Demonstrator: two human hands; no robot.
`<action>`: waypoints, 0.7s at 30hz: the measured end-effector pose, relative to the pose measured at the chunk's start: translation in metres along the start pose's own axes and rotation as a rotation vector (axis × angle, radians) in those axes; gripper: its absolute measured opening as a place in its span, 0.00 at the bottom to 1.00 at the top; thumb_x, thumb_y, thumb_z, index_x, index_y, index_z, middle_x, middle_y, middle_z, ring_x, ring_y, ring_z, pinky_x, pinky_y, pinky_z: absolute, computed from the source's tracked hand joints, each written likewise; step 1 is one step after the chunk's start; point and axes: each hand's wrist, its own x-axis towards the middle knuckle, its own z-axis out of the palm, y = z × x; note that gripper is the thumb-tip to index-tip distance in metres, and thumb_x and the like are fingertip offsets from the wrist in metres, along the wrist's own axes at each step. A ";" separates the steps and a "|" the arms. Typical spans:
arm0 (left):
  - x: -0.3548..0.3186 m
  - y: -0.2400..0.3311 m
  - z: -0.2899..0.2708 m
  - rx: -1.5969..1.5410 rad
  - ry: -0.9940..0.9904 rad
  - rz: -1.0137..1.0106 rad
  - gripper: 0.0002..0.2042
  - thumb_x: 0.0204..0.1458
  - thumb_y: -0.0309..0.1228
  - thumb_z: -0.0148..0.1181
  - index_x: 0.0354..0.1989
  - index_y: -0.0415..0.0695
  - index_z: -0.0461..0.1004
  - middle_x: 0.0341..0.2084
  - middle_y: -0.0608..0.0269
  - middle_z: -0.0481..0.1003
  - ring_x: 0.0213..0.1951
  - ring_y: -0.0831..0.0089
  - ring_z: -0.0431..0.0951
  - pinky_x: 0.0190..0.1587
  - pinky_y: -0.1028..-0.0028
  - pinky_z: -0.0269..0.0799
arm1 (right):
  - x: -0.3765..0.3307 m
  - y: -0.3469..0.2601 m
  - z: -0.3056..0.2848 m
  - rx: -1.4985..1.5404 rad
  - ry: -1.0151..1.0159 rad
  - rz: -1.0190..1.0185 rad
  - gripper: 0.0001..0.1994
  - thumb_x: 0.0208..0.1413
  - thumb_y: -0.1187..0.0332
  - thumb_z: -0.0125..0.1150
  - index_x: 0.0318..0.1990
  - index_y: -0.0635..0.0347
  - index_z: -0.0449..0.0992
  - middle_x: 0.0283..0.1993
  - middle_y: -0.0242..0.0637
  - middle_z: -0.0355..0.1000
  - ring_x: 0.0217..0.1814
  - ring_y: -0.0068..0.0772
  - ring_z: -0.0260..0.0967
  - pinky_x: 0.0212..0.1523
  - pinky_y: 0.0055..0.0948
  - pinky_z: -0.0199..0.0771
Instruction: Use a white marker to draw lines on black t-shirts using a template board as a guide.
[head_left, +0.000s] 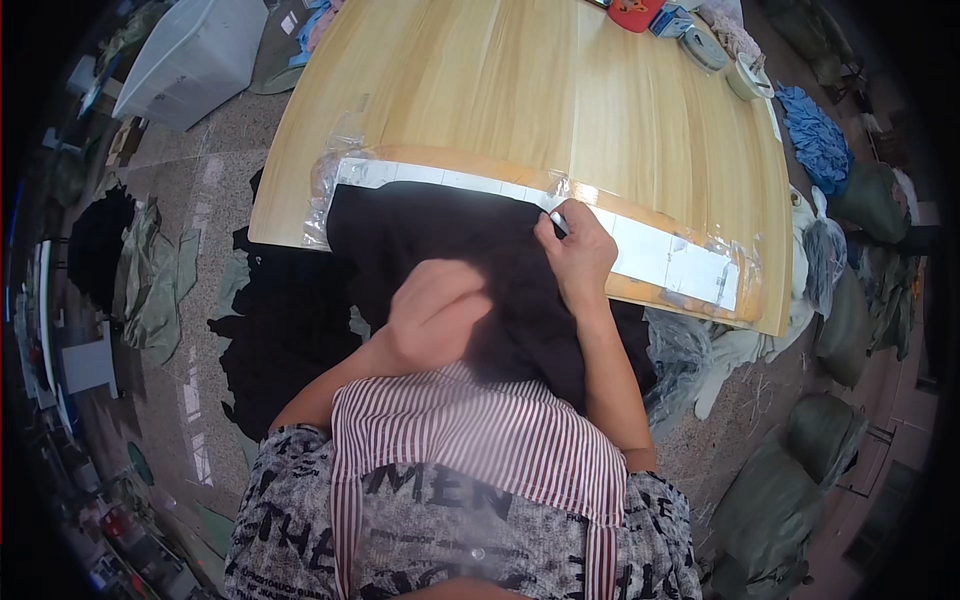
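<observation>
A piece of black cloth (pixel 440 225) lies over the near edge of the wooden table (pixel 450 80) and hangs down toward my lap. My right hand (pixel 583 255) is closed at the cloth's far right corner. Between its thumb and fingers a small white piece (pixel 559 222) shows; its kind is too small to tell. Nearer my body, my left hand (pixel 430 315) is bent over the cloth with its fingers curled together, slightly blurred. It seems to grip the fabric, and its fingertips are partly hidden. Under the cloth runs a white marked strip (pixel 680 268), taped along the table edge.
More black cloth (pixel 285 330) lies in a heap to the left. A white plastic bin (pixel 190 65) stands at the far left. On the table's far right are a red container (pixel 634 12), a tape roll (pixel 704 48) and a white tub (pixel 750 78). Green sacks (pixel 785 500) stand at right.
</observation>
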 end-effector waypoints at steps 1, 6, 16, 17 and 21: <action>0.007 -0.003 0.012 0.026 -0.060 -0.053 0.09 0.41 0.17 0.60 0.33 0.36 0.75 0.41 0.49 0.74 0.46 0.47 0.74 0.48 0.60 0.72 | 0.001 0.002 0.001 -0.020 0.033 -0.048 0.08 0.44 0.65 0.62 0.26 0.59 0.72 0.26 0.37 0.71 0.25 0.40 0.70 0.25 0.34 0.68; 0.013 -0.029 0.043 0.129 -0.230 -0.205 0.11 0.44 0.18 0.60 0.38 0.38 0.74 0.46 0.50 0.72 0.53 0.51 0.70 0.55 0.59 0.67 | -0.003 0.002 -0.003 -0.079 0.069 -0.082 0.07 0.40 0.67 0.61 0.25 0.58 0.72 0.24 0.37 0.69 0.23 0.43 0.70 0.23 0.36 0.68; 0.014 -0.033 0.046 0.270 -0.444 -0.281 0.16 0.49 0.26 0.57 0.48 0.41 0.70 0.57 0.51 0.64 0.63 0.52 0.59 0.63 0.54 0.56 | 0.000 -0.001 -0.015 -0.091 0.034 -0.105 0.06 0.44 0.68 0.61 0.26 0.60 0.73 0.24 0.39 0.69 0.23 0.44 0.70 0.23 0.36 0.69; 0.014 -0.034 0.046 0.274 -0.439 -0.286 0.16 0.49 0.26 0.57 0.48 0.41 0.70 0.57 0.51 0.64 0.63 0.52 0.59 0.63 0.54 0.56 | 0.002 -0.004 -0.018 -0.075 0.029 -0.121 0.05 0.46 0.69 0.60 0.27 0.61 0.73 0.24 0.40 0.68 0.23 0.45 0.69 0.24 0.35 0.69; 0.011 -0.032 0.047 0.290 -0.440 -0.306 0.18 0.49 0.26 0.57 0.50 0.42 0.69 0.59 0.54 0.63 0.64 0.50 0.56 0.63 0.50 0.53 | 0.015 -0.024 -0.025 0.192 0.158 -0.226 0.06 0.52 0.70 0.57 0.29 0.63 0.74 0.23 0.39 0.69 0.21 0.38 0.68 0.25 0.31 0.68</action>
